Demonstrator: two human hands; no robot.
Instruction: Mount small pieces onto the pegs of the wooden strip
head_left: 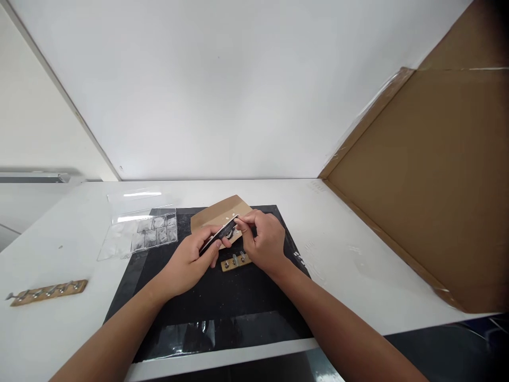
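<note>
My left hand (199, 254) is closed round the lower left end of a thin dark flat piece with a pale edge (219, 233), held tilted above the black mat (222, 302). The fingers of my right hand (260, 233) are pinched at the piece's upper right end; whether they hold anything smaller is too small to tell. Behind and below the piece lies a brown paper sheet (214, 212) with small white bits on it. Just under my hands sits a short wooden strip with metal fittings (235, 262), partly hidden by my right hand.
A clear compartment box (155, 236) with small bags and an open lid stands at the mat's back left. A longer wooden strip with metal fittings (50, 292) lies far left. A cardboard panel (421, 185) rises on the right, a white wall (218, 106) behind.
</note>
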